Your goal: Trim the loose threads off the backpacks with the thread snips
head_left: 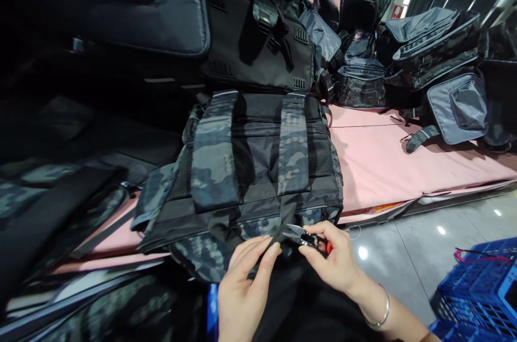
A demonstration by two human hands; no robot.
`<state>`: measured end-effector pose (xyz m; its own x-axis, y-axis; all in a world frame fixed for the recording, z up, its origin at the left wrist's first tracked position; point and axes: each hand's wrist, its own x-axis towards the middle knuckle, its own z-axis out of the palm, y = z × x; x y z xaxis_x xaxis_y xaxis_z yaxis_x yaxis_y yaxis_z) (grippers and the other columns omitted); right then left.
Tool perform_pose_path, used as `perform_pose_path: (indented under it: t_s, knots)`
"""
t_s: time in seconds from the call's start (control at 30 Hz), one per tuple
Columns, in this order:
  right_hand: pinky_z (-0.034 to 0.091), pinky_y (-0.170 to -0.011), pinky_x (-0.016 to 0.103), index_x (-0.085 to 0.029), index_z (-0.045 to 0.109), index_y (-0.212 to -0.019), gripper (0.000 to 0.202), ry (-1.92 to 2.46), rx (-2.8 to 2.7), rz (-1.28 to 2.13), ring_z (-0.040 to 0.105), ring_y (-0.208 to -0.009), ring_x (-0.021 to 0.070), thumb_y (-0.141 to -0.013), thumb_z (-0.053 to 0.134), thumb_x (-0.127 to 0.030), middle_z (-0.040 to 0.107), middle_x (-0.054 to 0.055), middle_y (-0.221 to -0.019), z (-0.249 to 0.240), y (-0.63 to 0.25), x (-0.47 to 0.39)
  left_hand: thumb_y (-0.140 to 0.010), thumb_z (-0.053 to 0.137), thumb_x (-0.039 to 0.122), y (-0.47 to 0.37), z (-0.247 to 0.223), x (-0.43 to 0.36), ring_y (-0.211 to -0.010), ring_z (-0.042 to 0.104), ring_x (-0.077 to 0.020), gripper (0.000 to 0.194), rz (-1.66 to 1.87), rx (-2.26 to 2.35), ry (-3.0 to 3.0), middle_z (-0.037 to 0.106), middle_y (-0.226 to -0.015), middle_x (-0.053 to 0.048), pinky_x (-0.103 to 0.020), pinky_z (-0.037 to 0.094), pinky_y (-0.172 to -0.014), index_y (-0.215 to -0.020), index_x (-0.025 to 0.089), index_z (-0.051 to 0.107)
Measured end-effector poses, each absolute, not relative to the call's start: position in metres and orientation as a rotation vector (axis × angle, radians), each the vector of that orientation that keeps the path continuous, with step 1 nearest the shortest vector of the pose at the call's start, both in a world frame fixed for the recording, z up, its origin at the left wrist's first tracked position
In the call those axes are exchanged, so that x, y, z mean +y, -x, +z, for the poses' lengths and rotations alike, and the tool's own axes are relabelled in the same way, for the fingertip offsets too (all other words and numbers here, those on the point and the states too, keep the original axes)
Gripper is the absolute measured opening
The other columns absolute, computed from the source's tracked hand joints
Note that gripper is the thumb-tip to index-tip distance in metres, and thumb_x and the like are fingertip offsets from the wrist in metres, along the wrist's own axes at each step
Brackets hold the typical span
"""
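A black and camouflage backpack [258,159] lies in front of me with its two camouflage shoulder straps facing up. My left hand [252,277] pinches a black webbing strap [278,234] at the bag's near edge. In my right hand [333,258] are small thread snips [309,239], black with a red part. The blades point left and sit right by the webbing, close to my left fingertips. Whether they touch the webbing is unclear. A silver bangle circles my right wrist.
Dark bags pile up behind and to the left. More camouflage and grey bags [458,107] sit at the back right on the pink-covered table [375,164]. A blue plastic crate [480,283] stands on the tiled floor at the lower right.
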<state>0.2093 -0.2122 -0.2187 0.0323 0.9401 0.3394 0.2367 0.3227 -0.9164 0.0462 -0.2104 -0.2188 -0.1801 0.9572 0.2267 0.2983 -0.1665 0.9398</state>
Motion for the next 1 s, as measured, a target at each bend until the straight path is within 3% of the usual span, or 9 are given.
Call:
perform_pose_path:
  t_s: [0.17,0.47,0.6,0.7,0.9,1.0]
  knots:
    - [0.047,-0.053,0.018,-0.019,0.064,-0.097,0.021,1.098,-1.519,0.696,0.062,-0.069,0.0129,-0.077,0.065,-0.022,0.068,0.003,-0.089,-0.2184,-0.2052,-0.2087,-0.078,0.063,0.033,-0.0409,-0.227,-0.2081,-0.089,0.058,-0.0183,0.013,1.401,1.45,-1.607,0.064,-0.09,-0.002,-0.032,0.047,-0.085,-0.086,0.025,0.07]
    - [0.043,-0.05,0.018,-0.018,0.065,-0.09,0.011,1.119,-1.439,0.714,0.059,-0.059,0.0102,-0.079,0.063,-0.021,0.068,0.001,-0.079,-0.2183,-0.2109,-0.207,-0.079,0.062,0.035,-0.0424,-0.2244,-0.2094,-0.09,0.059,-0.0167,0.014,1.367,1.484,-1.555,0.063,-0.09,-0.002,-0.03,0.047,-0.086,-0.082,0.024,0.07]
    - [0.045,-0.052,0.018,-0.017,0.064,-0.097,0.02,1.07,-1.54,0.697,0.061,-0.064,0.0119,-0.077,0.066,-0.022,0.068,0.003,-0.082,-0.218,-0.2078,-0.2065,-0.078,0.063,0.036,-0.0422,-0.2231,-0.2094,-0.09,0.058,-0.0172,0.015,1.378,1.466,-1.552,0.063,-0.091,-0.002,-0.031,0.046,-0.088,-0.084,0.024,0.07]
    - [0.044,-0.053,0.019,-0.017,0.065,-0.093,0.014,1.101,-1.51,0.654,0.061,-0.068,0.0126,-0.08,0.063,-0.021,0.069,0.004,-0.085,-0.2202,-0.2071,-0.204,-0.077,0.063,0.037,-0.0407,-0.224,-0.2105,-0.092,0.058,-0.0178,0.016,1.361,1.482,-1.538,0.063,-0.091,-0.003,-0.031,0.046,-0.088,-0.082,0.023,0.07]
    - [0.035,-0.045,0.019,-0.019,0.063,-0.093,0.016,1.151,-1.335,0.804,0.044,-0.047,0.0079,-0.078,0.064,-0.022,0.06,-0.003,-0.065,-0.2266,-0.2102,-0.2076,-0.075,0.064,0.041,-0.0428,-0.2218,-0.2094,-0.092,0.059,-0.0182,0.021,1.329,1.503,-1.417,0.062,-0.092,-0.004,-0.029,0.046,-0.086,-0.076,0.021,0.069]
    - [0.039,-0.048,0.019,-0.019,0.063,-0.095,0.019,1.124,-1.386,0.827,0.051,-0.053,0.0097,-0.076,0.066,-0.023,0.063,-0.001,-0.07,-0.2277,-0.2067,-0.2106,-0.076,0.064,0.041,-0.0442,-0.2198,-0.2084,-0.092,0.059,-0.018,0.02,1.334,1.499,-1.409,0.062,-0.093,-0.004,-0.029,0.046,-0.087,-0.076,0.021,0.069]
